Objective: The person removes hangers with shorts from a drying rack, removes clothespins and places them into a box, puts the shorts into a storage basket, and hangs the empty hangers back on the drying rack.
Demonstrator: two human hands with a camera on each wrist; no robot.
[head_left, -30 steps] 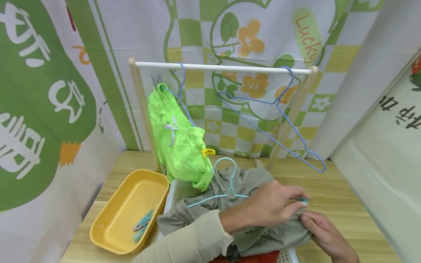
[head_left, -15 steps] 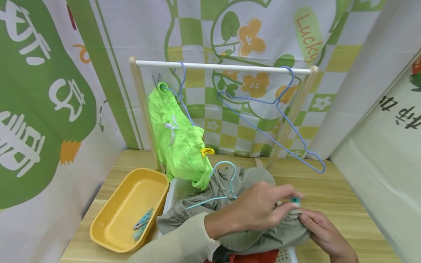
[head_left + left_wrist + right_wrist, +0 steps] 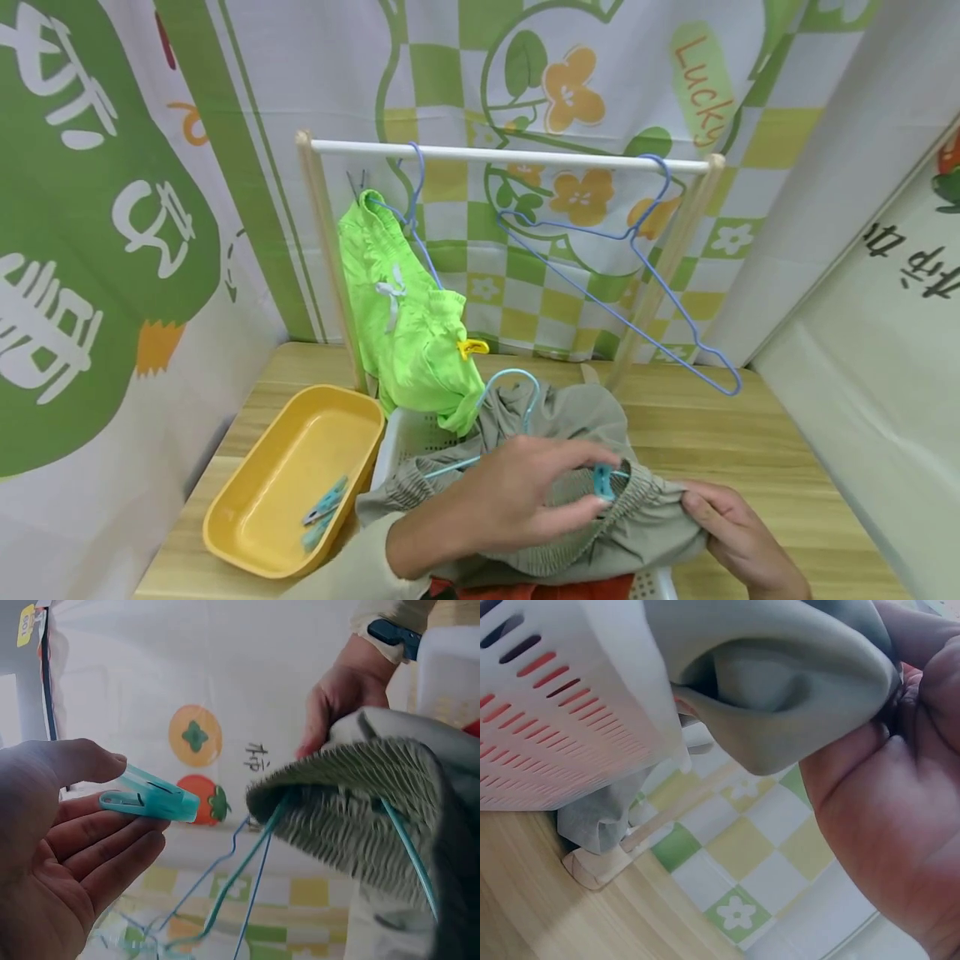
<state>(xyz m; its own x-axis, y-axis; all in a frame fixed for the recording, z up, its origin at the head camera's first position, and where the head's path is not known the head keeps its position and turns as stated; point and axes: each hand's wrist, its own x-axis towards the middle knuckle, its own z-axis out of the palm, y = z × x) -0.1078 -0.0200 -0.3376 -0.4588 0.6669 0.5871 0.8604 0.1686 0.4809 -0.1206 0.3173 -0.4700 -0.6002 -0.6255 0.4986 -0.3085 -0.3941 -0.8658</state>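
Observation:
My left hand (image 3: 517, 492) pinches a teal clothespin (image 3: 154, 796) between thumb and fingers, close in front of the waistband opening in the head view. The grey-green pants (image 3: 660, 517) have a gathered elastic waistband (image 3: 360, 776) and lie across a white basket. A light-blue hanger (image 3: 512, 375) runs inside the waistband, its hook sticking up. With thumb and fingers, my right hand (image 3: 742, 533) grips the right end of the waistband. The right wrist view shows the right hand (image 3: 892, 780) at the fold of cloth, fingertips hidden.
White perforated basket (image 3: 390, 437) with red cloth (image 3: 555, 590) inside. At left, a yellow tray (image 3: 285, 467) holds several teal clothespins (image 3: 324, 508). Behind, a rack rail (image 3: 510, 155) carries bright green shorts (image 3: 405, 325) with a yellow clip (image 3: 472, 347) and a bare blue hanger (image 3: 600, 296).
My left hand has moved left with the clothespin, away from my right hand and the waistband's end. The waistband opening now shows. My right hand stays nearly in place.

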